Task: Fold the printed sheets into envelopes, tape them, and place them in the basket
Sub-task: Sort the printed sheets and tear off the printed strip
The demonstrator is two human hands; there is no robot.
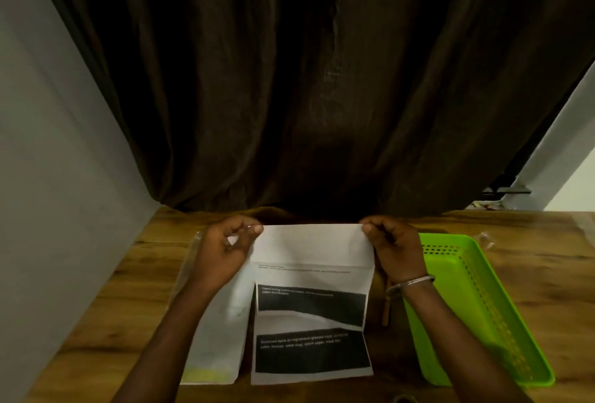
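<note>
We pinch the printed sheet's far corners, left hand & right hand; long axis runs far-near, fold comes toward us.

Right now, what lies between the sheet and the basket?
Head view: a slim brown object, which I cannot identify, lies on the table between sheet and basket; the wrist of the right hand passes over its far end.

No text legible, printed sheet carrying 2 white lines on its upper black band, 2 more on its lower black band, small dark print above them, all too blurred to read
</note>
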